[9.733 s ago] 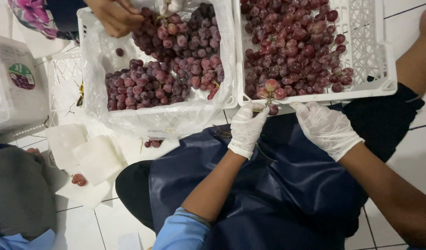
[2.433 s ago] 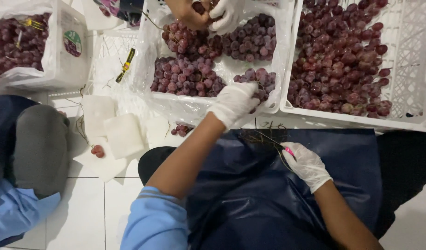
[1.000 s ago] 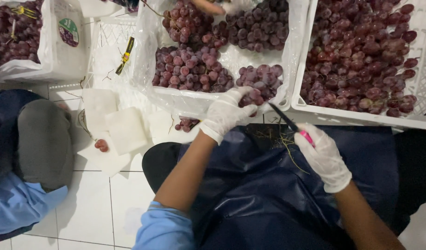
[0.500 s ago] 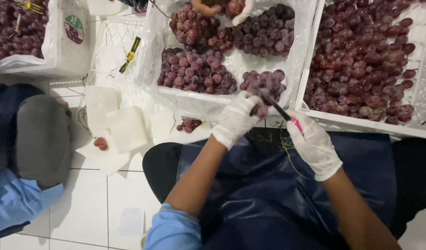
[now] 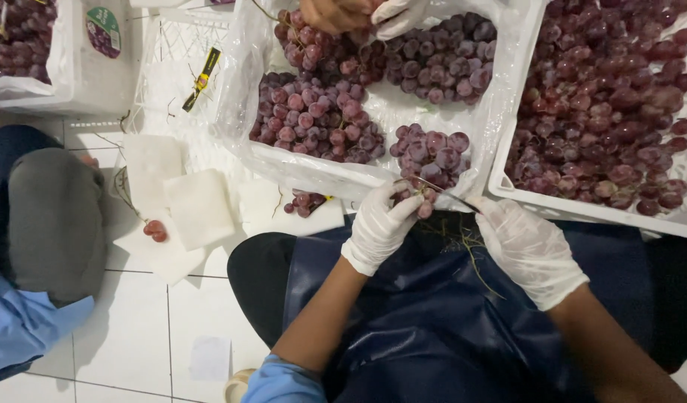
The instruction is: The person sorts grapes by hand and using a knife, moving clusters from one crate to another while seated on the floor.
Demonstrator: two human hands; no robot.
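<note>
My left hand (image 5: 378, 226), in a white glove, grips the lower end of a small bunch of red grapes (image 5: 431, 155) that lies at the near edge of a plastic-lined white crate (image 5: 336, 175). My right hand (image 5: 527, 246), also gloved, holds thin dark scissors (image 5: 452, 196) whose tips reach into the stems of that bunch. Both hands hover above a dark blue apron (image 5: 433, 328) on my lap, where cut green stems (image 5: 463, 242) lie.
A second white crate (image 5: 538, 201) at the right is full of red grapes. Another person's hands (image 5: 358, 13) work on grapes at the far side of the lined crate. White paper sheets (image 5: 183, 209) with loose grapes (image 5: 155, 230) lie on the tiled floor; a person's knee (image 5: 52, 224) is at left.
My left hand has closed on the small bunch at the crate's edge, and my right hand has brought the scissors from over my lap up to its stems.
</note>
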